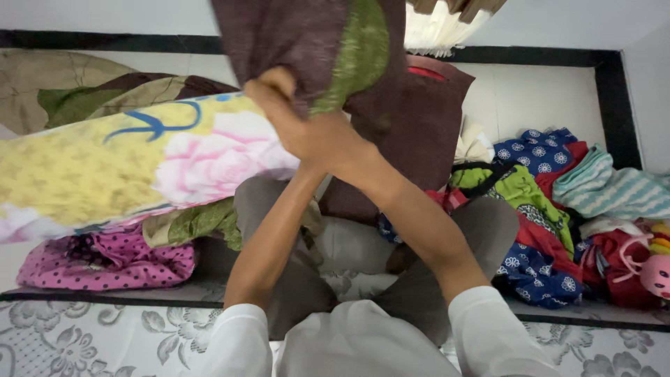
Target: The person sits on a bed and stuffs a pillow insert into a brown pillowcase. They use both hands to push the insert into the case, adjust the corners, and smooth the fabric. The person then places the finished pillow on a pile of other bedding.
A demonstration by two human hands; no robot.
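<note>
From the head camera, both hands are raised together in the upper middle of the view, gripping a dark maroon cloth (300, 35) with an olive-green patch. The left hand (276, 91) is curled into the cloth's lower edge, fingers pressed together on the fabric; the right hand (328, 139) lies just under and against it, and its fingers are hidden behind the left hand, so I cannot tell how it grips. The cloth hangs above the person's crossed legs in grey trousers (481, 230), on a grey flowered mat (84, 335). Toward the left edge of the tiled floor (516, 98) lies a yellow pillow with a pink flower print (132, 167), resting on a pink dotted garment (105, 262). Toward the right edge sits a heap of mixed clothes (544, 202), blue flowered, green and red, with a striped teal piece (607, 188) and a pink toy (656, 272) beside it.
</note>
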